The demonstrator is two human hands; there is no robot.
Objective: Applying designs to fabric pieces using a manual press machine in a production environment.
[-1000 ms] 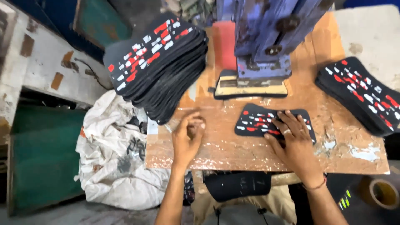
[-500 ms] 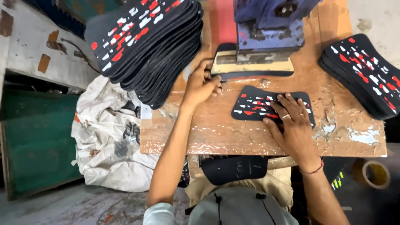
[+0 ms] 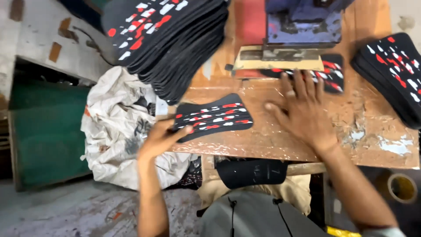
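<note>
A worn wooden table (image 3: 307, 145) is seen from above, with a blue press (image 3: 302, 26) at its far edge. A tall stack of black patterned pieces (image 3: 171, 39) fills the far-left corner. One black patterned piece (image 3: 215, 117) is gripped at the near-left edge by the left hand (image 3: 160, 139). The right hand (image 3: 302, 109) is laid flat and released, fingertips on another piece under the press (image 3: 329, 74).

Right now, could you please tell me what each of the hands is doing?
Left hand: closed on the black curved patterned piece at the table edge.
Right hand: open, flat, fingertips on another black patterned piece under the blue press.
</note>
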